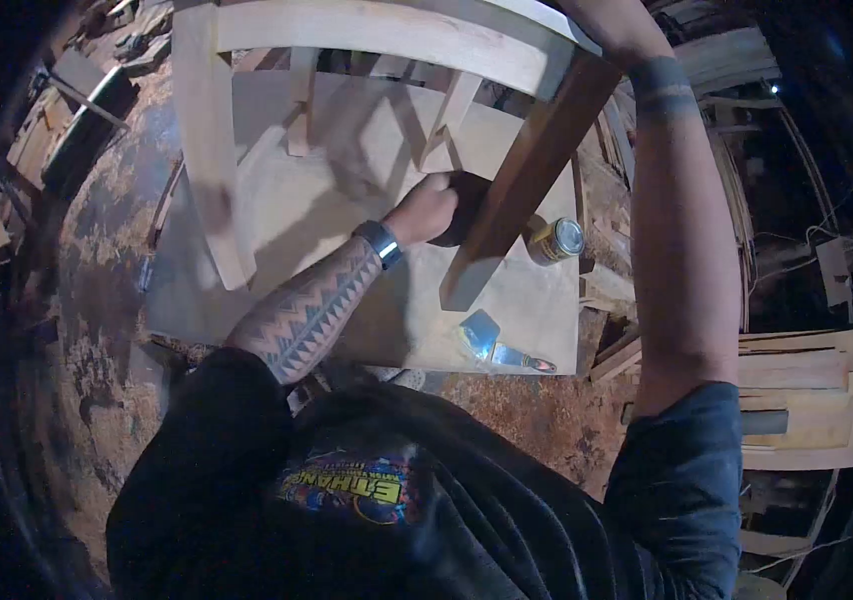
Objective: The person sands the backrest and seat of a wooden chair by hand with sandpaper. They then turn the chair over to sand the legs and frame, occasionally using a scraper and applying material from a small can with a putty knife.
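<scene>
A pale wooden frame with legs [387,38] stands over a light board [287,200]. My left hand [429,208] is closed on a dark, flat piece [467,205] beside the frame's dark brown leg [532,180]. What the piece is I cannot make out. At the top right, my right hand [597,20] reaches to the frame's upper corner; its fingers are out of view. A small can [557,241] stands just right of the brown leg. Below that leg, a putty knife [497,345] with a blue-lit blade lies on the board.
Wood offcuts [807,390] are stacked at the right, and more scraps [67,110] lie at the upper left. Sawdust covers the reddish floor [107,270] around the board. Long strips of wood [727,70] lean behind my right arm.
</scene>
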The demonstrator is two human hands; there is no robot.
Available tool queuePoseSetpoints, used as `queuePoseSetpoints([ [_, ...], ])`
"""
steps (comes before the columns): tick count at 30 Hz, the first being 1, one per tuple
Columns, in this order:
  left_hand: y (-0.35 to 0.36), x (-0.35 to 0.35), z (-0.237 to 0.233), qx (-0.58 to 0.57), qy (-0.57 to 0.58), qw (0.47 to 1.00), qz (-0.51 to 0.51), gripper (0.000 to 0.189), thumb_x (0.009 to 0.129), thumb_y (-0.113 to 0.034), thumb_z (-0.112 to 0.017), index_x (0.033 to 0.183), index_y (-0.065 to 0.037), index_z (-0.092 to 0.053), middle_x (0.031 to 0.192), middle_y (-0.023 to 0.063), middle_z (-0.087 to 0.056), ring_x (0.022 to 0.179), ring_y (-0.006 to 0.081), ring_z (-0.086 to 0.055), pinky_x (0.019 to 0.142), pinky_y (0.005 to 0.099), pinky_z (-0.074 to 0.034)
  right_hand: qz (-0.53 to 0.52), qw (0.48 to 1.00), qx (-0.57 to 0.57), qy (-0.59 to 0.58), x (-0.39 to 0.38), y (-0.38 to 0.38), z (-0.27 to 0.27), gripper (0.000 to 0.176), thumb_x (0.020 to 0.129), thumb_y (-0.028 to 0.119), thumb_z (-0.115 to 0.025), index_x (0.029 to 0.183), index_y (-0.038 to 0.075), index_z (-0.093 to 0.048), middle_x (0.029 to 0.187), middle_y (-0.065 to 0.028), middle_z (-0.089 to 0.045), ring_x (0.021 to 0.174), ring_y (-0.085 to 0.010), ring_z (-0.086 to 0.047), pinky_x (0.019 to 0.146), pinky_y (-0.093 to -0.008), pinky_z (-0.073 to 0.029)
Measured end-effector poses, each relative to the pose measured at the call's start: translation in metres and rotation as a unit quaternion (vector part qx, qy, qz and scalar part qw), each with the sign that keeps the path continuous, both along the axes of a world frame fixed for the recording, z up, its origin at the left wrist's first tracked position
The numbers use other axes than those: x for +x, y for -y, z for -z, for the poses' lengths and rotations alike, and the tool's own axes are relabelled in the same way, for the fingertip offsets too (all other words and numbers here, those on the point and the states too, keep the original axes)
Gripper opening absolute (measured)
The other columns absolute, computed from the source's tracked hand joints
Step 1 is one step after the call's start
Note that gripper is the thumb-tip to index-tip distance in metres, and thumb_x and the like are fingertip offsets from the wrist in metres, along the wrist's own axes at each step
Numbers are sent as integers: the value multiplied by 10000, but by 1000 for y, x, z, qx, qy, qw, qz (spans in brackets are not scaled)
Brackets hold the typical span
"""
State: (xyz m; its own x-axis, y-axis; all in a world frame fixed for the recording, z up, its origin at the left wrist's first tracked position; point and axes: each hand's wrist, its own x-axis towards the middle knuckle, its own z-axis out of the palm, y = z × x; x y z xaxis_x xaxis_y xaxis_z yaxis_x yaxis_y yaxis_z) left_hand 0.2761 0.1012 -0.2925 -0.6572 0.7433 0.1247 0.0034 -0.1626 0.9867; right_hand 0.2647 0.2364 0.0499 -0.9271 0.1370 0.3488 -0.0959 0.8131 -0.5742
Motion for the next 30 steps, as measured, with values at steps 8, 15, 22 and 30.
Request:
queuePoseSetpoints([
  [8,-4,5,9,-8,19,999,-41,311,995,-68,-426,1143,63,-666,1121,161,-738,1058,263,-690,965,407,-521,43,994,61,80,7,11,-13,429,1017,400,-665,1016,-27,-697,810,-79,-671,764,-165,-632,717,-345,-517],
  [15,24,37,-22,31,-58,995,-76,284,1044,-173,-477,1063,28,-677,992,130,-751,858,271,-689,795,419,-524,35,989,104,97,4,2,-16,500,1018,464,-638,1054,-28,-715,887,-96,-720,876,-186,-672,834,-333,-525],
  [22,40,95,35,-66,65,995,-48,359,1069,-298,-518,1182,22,-637,1067,236,-694,984,348,-666,857,430,-505,101,974,196,50,-17,-7,-15,559,987,499,-654,1088,-42,-751,961,-176,-762,906,-222,-704,853,-373,-517],
  [30,-38,51,-75,129,-139,953,-236,356,1039,-117,-453,1329,52,-571,1259,261,-660,1214,410,-610,1046,409,-469,95,977,188,-30,-23,-7,-11,593,988,513,-632,1074,-63,-739,906,-209,-742,873,-289,-704,842,-408,-517],
])
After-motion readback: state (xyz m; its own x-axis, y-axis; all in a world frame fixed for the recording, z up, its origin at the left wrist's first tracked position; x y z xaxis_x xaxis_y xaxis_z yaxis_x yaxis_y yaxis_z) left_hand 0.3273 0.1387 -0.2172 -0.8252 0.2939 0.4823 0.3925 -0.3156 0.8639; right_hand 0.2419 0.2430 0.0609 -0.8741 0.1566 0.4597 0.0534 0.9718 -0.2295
